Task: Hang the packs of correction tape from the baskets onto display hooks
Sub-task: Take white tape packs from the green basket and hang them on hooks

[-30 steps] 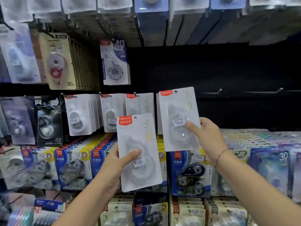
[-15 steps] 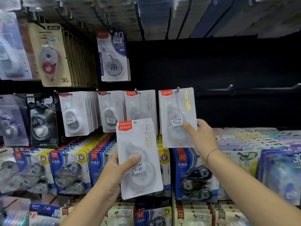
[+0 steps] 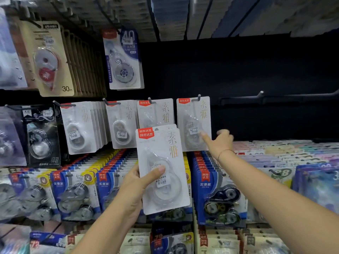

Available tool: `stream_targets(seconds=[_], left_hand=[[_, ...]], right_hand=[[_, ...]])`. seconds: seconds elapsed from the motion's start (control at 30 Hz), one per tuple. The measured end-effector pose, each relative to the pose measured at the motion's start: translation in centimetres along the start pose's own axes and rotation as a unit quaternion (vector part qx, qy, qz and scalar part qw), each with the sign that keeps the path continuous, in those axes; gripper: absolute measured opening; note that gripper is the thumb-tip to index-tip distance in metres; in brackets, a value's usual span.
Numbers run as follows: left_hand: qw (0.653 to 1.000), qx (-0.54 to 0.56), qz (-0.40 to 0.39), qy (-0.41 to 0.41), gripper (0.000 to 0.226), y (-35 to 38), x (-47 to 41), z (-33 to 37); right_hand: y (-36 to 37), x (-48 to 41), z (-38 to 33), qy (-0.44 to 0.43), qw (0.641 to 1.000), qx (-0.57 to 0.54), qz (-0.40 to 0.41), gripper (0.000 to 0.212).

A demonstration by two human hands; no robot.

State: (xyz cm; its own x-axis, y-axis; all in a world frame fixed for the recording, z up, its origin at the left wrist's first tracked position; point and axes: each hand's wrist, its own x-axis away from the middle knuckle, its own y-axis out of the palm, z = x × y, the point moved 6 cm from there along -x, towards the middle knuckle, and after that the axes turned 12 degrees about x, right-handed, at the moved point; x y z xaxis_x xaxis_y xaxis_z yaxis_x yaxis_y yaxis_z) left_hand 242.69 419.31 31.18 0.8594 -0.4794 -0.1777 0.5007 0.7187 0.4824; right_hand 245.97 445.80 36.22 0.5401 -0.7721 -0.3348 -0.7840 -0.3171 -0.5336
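The left hand (image 3: 135,189) is low and near the middle, holding a small stack of white correction tape packs (image 3: 161,153) upright in front of the display. The thumb lies across the front over the clear blister. The other fingers are wrapped round behind the cards, so I can't see them. It looks like at least two packs, since two red labels sit offset at the top left corner.

The right hand (image 3: 220,143) is higher and farther in, just right of that stack. Its index finger is stretched out with the tip touching the blister of the hung pack (image 3: 193,116). The rest of the fingers are loosely curled and have hold of nothing. That pack hangs pretty straight by its top slot on a hook (image 3: 199,97), and it's the rightmost in a row of matching white packs (image 3: 121,123). The held stack covers the bottom of the neighbour just left of it.

Right of the hung pack the backboard is dark, with a bare hook (image 3: 261,92) sticking out well apart. Below the row are blue twin packs (image 3: 218,189). Up on the far left there's a beige 30m pack (image 3: 49,59) and a blue 40 pack (image 3: 124,59). There's a thin red string (image 3: 224,152) on the right wrist.
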Motion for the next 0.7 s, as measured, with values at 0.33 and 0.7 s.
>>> stream_targets(seconds=[0.33,0.7], left_hand=[[0.999,0.004,-0.027,0.023,0.055,4.8,0.3,-0.4],[0.998,0.042,-0.011,0.036,0.035,4.2,-0.1,1.0]], right_hand=[[-2.6,13.1,-0.5,-0.177,0.970,-0.105,-0.127,0.032],[-6.1,9.9,-1.3,-0.121,0.960,-0.253,-0.009,0.034]])
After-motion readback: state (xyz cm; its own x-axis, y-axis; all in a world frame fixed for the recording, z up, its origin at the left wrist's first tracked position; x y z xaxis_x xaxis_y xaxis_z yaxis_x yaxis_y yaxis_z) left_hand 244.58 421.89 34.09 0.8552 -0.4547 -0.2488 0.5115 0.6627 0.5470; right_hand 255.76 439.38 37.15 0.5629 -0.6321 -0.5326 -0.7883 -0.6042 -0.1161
